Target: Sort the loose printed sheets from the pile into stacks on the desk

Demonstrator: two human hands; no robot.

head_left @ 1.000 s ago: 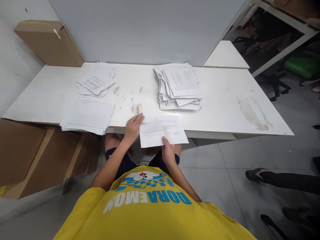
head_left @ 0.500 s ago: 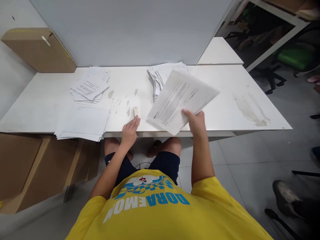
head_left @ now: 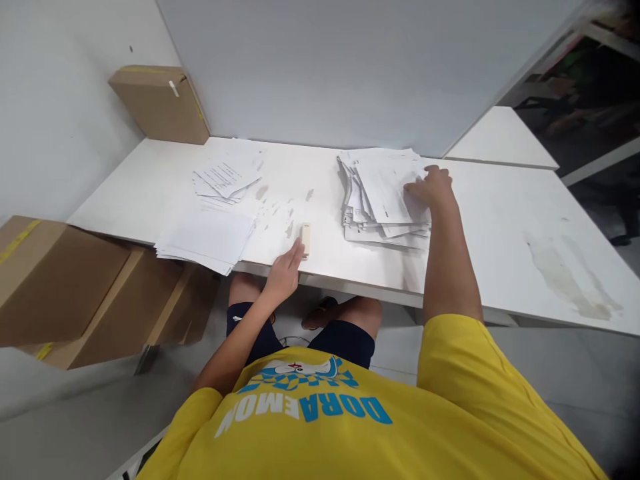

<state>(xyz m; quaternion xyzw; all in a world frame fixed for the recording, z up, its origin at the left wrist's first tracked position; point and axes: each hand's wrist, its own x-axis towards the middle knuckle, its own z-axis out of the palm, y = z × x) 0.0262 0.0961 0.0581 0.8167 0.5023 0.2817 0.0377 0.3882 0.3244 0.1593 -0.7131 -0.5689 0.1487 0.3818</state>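
Observation:
My left hand (head_left: 285, 272) lies at the table's front edge, its fingers stretched out together. Their tips touch the left side of a small cream-coloured oblong object (head_left: 306, 240), whose kind I cannot make out. Over the right side of an untidy paper stack (head_left: 383, 193) is my right hand (head_left: 434, 187), thumb and fingers apart on the top sheets; the undersides of the fingers are hidden. To the left, printed sheets (head_left: 225, 177) lie fanned out behind a pile of blank-looking paper (head_left: 203, 237), which juts slightly over the front edge.
The white table (head_left: 330, 180) backs onto a grey panel (head_left: 350, 73). A cardboard box (head_left: 160, 107) stands at its back left corner. More cardboard boxes (head_left: 60, 280) are below at the left. A brownish stain (head_left: 565, 273) marks the table's right side.
My right hand has moved back and put the printed paper it held onto the stack. My left hand stays by the cream object. The view has shifted left.

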